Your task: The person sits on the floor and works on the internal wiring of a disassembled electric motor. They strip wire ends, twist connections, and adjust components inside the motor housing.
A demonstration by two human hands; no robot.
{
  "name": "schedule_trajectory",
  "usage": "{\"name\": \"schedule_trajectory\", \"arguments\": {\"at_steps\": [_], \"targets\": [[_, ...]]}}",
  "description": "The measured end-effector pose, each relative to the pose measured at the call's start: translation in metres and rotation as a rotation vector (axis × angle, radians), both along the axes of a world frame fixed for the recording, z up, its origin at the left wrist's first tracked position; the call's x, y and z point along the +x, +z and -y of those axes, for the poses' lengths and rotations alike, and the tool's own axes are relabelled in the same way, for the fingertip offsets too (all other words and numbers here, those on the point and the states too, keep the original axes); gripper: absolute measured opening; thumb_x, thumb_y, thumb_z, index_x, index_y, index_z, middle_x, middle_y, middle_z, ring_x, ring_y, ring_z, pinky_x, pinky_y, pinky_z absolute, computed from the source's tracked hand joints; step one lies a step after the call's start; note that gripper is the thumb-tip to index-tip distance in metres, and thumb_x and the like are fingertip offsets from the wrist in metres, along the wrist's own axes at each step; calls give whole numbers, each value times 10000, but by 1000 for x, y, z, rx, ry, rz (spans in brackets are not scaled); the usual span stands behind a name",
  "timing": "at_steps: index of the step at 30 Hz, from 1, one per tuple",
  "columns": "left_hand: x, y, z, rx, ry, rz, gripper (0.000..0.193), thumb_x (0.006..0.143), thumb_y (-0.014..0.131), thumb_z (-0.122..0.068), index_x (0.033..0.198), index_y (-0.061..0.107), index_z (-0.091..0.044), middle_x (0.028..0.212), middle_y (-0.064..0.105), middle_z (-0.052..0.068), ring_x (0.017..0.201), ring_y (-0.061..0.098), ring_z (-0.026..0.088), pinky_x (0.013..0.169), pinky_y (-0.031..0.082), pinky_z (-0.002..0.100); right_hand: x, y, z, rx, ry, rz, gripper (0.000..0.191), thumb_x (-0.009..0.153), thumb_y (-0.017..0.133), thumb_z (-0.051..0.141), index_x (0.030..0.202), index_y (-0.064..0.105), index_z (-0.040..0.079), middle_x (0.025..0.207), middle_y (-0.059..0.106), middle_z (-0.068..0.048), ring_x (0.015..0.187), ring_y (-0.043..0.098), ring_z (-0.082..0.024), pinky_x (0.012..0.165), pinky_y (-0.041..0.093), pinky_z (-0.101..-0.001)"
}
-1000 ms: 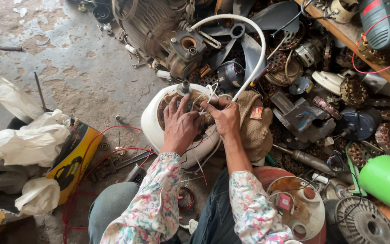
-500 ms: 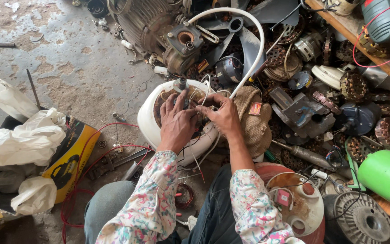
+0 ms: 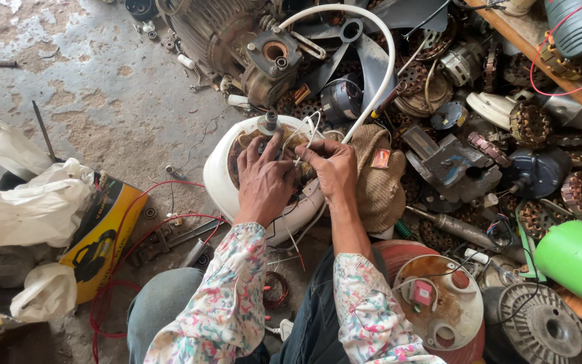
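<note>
Stained concrete floor (image 3: 95,87); on it white motor housing (image 3: 218,176), red wire (image 3: 136,222), scrap motor parts (image 3: 479,135).

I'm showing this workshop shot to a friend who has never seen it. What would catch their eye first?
Probably the two hands at the centre, the left hand and right hand, both pressed on the copper windings of a white round motor housing and its thin white wires. After that, the heap of old motor parts filling the right side, with a bright green cylinder at the right edge and a yellow box on the left.
</note>
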State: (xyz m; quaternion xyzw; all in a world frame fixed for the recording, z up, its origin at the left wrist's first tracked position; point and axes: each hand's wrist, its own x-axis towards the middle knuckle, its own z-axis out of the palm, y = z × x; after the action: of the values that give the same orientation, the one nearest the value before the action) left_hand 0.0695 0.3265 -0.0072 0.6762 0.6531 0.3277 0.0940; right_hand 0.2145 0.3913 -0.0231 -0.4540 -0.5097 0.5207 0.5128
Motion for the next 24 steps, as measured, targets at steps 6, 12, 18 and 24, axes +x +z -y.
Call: {"name": "schedule_trajectory", "arguments": {"at_steps": [6,12,18,24], "targets": [[0,4,1,-1,-4,-29,200,875,703,-300,940,840,-169,1553,487,100,1427,353,398,1144,232,531,6,3,-6,-28,30,48,177,884,825,182,909,771,16,781,734,-39,665,611,-82,617,472,-248],[3,6,2,2,3,-61,215,887,700,-318,951,836,-164,1551,488,100,1432,356,403,1152,236,533,11,-1,-17,56,70,-151,164,931,796,214,938,763,54,834,742,-13,769,648,-82,744,512,-232],[3,8,3,-11,-6,-53,205,879,706,-301,970,840,-175,1559,475,104,1433,350,403,1150,233,534,15,-13,-24,-115,17,-383,130,895,808,183,850,738,84,781,739,-30,660,626,-91,596,481,-231],[4,8,3,-20,1,-58,204,862,715,-289,980,842,-184,1565,464,105,1433,342,400,1153,223,540,15,-21,-30,-143,-52,-470,142,913,795,185,809,709,141,768,725,-17,639,607,-60,592,456,-189]]}}
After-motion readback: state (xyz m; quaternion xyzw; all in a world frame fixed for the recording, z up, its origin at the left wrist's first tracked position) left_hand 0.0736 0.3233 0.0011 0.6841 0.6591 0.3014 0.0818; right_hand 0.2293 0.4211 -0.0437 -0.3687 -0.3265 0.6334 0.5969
